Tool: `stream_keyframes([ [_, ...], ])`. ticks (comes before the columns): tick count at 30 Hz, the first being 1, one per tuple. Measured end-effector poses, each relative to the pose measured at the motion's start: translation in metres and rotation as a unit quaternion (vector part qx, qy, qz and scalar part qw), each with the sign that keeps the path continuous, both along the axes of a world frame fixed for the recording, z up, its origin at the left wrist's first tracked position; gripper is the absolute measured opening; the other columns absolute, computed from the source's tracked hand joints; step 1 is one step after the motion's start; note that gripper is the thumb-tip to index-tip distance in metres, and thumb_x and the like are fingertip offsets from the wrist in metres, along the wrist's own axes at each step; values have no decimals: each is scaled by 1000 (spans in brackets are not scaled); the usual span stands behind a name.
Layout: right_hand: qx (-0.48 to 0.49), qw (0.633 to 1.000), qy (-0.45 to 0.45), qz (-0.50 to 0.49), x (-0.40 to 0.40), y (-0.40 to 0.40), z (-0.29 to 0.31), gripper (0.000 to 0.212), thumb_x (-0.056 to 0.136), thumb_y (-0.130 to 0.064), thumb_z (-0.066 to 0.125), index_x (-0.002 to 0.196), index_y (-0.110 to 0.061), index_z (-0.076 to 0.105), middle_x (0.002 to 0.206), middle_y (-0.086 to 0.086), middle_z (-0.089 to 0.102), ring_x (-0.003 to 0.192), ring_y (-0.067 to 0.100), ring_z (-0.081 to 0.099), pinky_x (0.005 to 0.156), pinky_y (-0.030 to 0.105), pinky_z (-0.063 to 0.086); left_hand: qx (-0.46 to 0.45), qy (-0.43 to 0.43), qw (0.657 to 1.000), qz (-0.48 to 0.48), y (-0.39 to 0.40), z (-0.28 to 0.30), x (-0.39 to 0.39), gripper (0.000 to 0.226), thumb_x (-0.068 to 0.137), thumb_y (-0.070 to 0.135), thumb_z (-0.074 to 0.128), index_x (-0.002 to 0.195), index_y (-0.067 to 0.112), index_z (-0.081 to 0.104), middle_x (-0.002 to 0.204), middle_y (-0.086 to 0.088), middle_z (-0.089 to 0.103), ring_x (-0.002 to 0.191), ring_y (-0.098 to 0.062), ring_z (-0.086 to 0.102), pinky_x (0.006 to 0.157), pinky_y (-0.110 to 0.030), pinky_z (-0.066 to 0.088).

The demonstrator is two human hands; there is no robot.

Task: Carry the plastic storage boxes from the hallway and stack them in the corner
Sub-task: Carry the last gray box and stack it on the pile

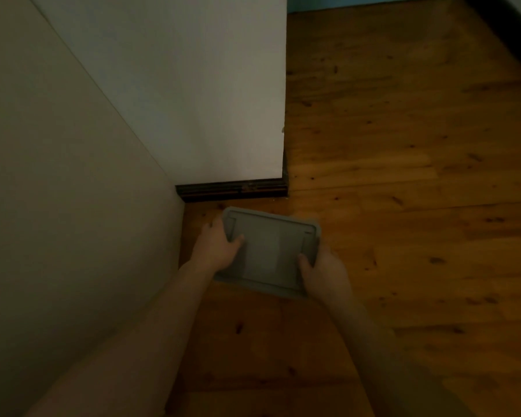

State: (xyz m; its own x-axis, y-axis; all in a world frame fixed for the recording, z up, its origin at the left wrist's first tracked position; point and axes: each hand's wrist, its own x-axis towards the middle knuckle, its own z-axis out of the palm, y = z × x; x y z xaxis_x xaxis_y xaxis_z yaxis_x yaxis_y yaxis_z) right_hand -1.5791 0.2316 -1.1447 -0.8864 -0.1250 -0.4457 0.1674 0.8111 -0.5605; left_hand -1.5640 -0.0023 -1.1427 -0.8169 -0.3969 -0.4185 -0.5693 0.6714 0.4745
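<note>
Both bare forearms reach forward from the bottom of the view, and they are the nearest things to the camera. At their ends the fingers are clamped on one grey plastic storage box point(268, 251), which has a lid on top. On the left hand point(215, 249) the thumb lies over the lid near its left edge, and the other fingers curl around the left side of the box, where only their tips show. On the right hand point(324, 273) the thumb presses on the lid near the right front corner, and the rest of the fingers go under or around the right side, so I cannot see them well.

Seen from above, the box is turned a little, its far left corner pointing to the corner of the room. It is over the wooden floor point(403, 191), close to where two pale walls meet. If it already rests on the floor or is just above it, I cannot tell, because the light is dim.

Beyond the box, a dark skirting board point(232, 189) runs along the bottom of the far wall point(178, 85). The left wall point(57, 191) stands just beside the left forearm.
</note>
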Motion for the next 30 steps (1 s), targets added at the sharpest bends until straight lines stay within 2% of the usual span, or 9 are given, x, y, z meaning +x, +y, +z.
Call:
stream_keyframes([
  [5,11,999,37,-12,-6,3,29,63,98,-42,50,149,-13,29,135,13,49,113,29,57,86,38,50,-15,49,999,9,7,25,8,70,85,41,67,142,15,39,135,-13,45,124,-32,45,99,-38,41],
  [9,18,996,83,-11,-13,8,76,63,98,-45,47,150,-15,26,135,14,46,109,31,58,86,40,52,-24,109,994,15,19,71,7,74,84,42,68,145,16,34,135,-13,42,122,-32,45,98,-40,41],
  [13,11,994,104,-13,-18,17,117,64,100,-45,44,154,-21,20,143,14,41,117,31,54,91,42,48,-43,156,987,14,34,113,8,84,84,49,66,150,19,24,141,-9,38,126,-28,40,100,-41,39],
  [18,28,994,102,-14,-4,35,215,64,100,-46,43,154,-21,22,148,13,37,119,30,53,90,39,48,-50,171,984,13,57,211,31,82,84,54,62,149,27,21,137,-6,38,123,-25,39,99,-44,43],
  [22,22,995,100,-13,17,48,304,63,101,-43,44,154,-18,23,147,11,39,126,30,47,96,38,44,-61,188,980,19,69,296,52,75,85,52,62,146,21,31,136,-7,41,122,-25,39,101,-42,41],
  [26,8,993,119,-19,36,57,395,62,99,-42,46,153,-17,25,142,10,43,122,29,49,93,39,46,-73,202,976,38,80,391,72,66,85,51,63,138,18,43,131,-6,45,118,-23,41,97,-37,40],
  [30,15,991,130,-13,53,67,486,59,100,-42,43,152,-20,29,142,7,44,122,27,49,97,41,47,-68,216,973,48,87,479,94,59,84,50,65,132,19,49,129,-6,46,117,-23,43,95,-34,40],
])
